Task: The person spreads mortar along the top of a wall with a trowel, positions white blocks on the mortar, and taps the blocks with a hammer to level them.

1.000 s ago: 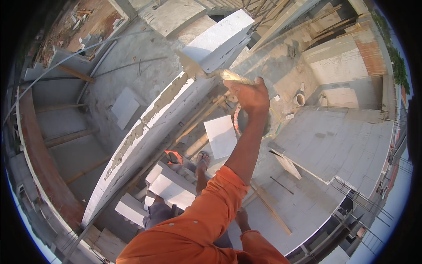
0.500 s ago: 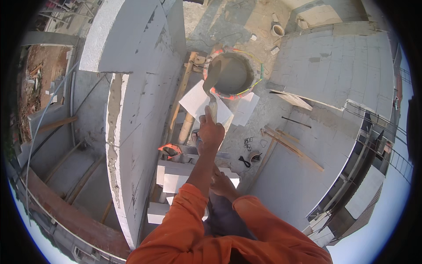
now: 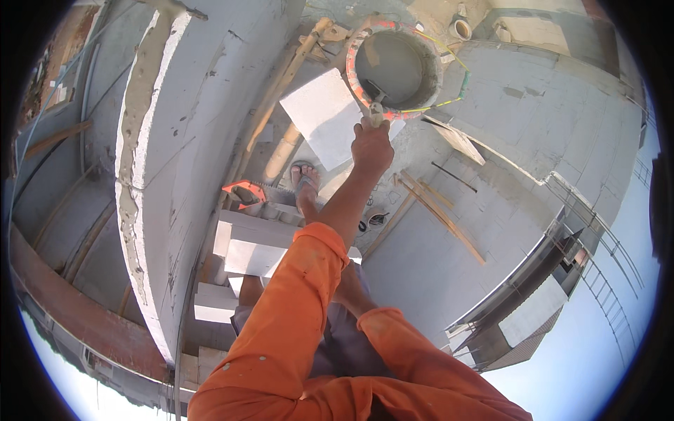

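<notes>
My left hand [image 3: 373, 149] reaches far forward, its fingers wrapped round the pale handle of a trowel [image 3: 376, 111]. The trowel's dark blade dips inside the near rim of a round tub [image 3: 351, 64] with orange-red marks. Wet grey mortar [image 3: 393, 67] fills much of the tub, and part of the blade is hidden in it. Low down, close to my legs, my right hand [image 3: 349, 288] sits partly behind my left forearm and sleeve. Its fingers are hidden. A white block [image 3: 323, 116] lies just left of the tub.
On the left stands a block wall with a mortar strip [image 3: 137, 126] along its top. Stacked white blocks [image 3: 256, 249] and an orange-handled handsaw [image 3: 244, 194] lie near my sandalled foot [image 3: 305, 181]. Wooden strips [image 3: 442, 217] lean at the right; a bamboo pole [image 3: 282, 151] lies beyond the saw.
My left hand has moved forward and right. The trowel blade, earlier over the tub's left rim and coated in mortar, is now down inside the tub. The view has shifted.
</notes>
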`<state>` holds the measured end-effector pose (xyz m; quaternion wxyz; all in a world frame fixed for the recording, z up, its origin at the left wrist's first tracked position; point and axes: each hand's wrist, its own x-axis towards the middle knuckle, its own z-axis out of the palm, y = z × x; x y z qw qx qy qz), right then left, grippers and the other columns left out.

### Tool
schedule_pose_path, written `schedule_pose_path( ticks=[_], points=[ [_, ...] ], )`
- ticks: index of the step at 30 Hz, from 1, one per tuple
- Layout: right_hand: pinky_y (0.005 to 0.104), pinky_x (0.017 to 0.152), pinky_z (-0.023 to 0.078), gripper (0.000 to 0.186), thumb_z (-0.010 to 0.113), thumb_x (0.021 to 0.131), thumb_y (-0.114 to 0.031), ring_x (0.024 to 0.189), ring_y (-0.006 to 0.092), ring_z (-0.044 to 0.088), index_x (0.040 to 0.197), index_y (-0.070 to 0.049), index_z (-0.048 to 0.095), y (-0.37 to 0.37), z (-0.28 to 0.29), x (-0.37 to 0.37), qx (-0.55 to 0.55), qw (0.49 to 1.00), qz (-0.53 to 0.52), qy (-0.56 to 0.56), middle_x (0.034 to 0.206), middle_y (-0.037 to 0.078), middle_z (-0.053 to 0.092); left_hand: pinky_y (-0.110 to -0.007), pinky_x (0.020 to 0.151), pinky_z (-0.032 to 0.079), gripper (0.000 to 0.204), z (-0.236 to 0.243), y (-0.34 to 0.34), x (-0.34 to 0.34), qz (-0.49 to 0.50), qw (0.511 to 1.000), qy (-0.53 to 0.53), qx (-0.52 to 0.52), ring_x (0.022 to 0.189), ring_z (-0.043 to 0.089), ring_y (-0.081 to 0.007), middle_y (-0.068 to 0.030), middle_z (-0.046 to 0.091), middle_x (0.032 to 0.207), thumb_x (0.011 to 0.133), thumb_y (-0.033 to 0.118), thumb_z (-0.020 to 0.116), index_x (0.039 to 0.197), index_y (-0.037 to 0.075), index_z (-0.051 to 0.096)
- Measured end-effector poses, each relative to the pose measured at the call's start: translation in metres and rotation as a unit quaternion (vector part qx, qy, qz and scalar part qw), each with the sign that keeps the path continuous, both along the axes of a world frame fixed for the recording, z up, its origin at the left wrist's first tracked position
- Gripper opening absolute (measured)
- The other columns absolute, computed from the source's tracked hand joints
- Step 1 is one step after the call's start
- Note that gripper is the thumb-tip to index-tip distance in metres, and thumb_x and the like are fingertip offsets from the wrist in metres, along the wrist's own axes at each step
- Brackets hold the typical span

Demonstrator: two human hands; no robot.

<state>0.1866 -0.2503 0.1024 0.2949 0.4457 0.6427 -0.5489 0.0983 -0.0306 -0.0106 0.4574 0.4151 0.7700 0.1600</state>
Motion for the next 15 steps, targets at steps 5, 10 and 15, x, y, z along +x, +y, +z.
schedule_pose_path(
  ticks=[5, 10, 15],
  points=[
    [0.0485, 0.093, 0.037, 0.058, 0.065, 0.076, -0.042, 0.118, 0.0325, 0.046, 0.124, -0.013, 0.051, -0.011, -0.009, 0.006, -0.025, 1.0, -0.001, 0.001, 0.123, 0.011, 0.054, -0.042, 0.083, 0.051, 0.048, 0.021, -0.029, -0.013, 0.036, 0.999, -0.039, 0.007, 0.105, 0.049, -0.0327, -0.016, 0.044, 0.118, 0.075, 0.008, 0.057, 0.122, 0.018, 0.054],
    [0.0493, 0.091, 0.039, 0.057, 0.064, 0.077, -0.042, 0.119, 0.0324, 0.045, 0.125, -0.014, 0.05, -0.007, 0.003, -0.013, 0.062, 0.983, 0.171, -0.007, 0.126, 0.011, 0.051, -0.04, 0.085, 0.05, 0.048, 0.032, -0.084, -0.025, 0.07, 0.994, -0.082, 0.013, 0.107, 0.049, -0.0308, -0.0148, 0.046, 0.116, 0.076, 0.009, 0.057, 0.123, 0.015, 0.053],
    [0.0496, 0.093, 0.038, 0.051, 0.062, 0.079, -0.038, 0.119, 0.0304, 0.046, 0.123, -0.012, 0.053, -0.035, 0.006, -0.038, 0.058, 0.96, 0.256, -0.096, 0.125, 0.011, 0.051, -0.042, 0.088, 0.048, 0.043, 0.03, -0.228, -0.026, 0.162, 0.978, -0.117, -0.053, 0.109, 0.05, -0.033, -0.0165, 0.047, 0.117, 0.078, 0.014, 0.058, 0.121, 0.009, 0.054]
  ],
)
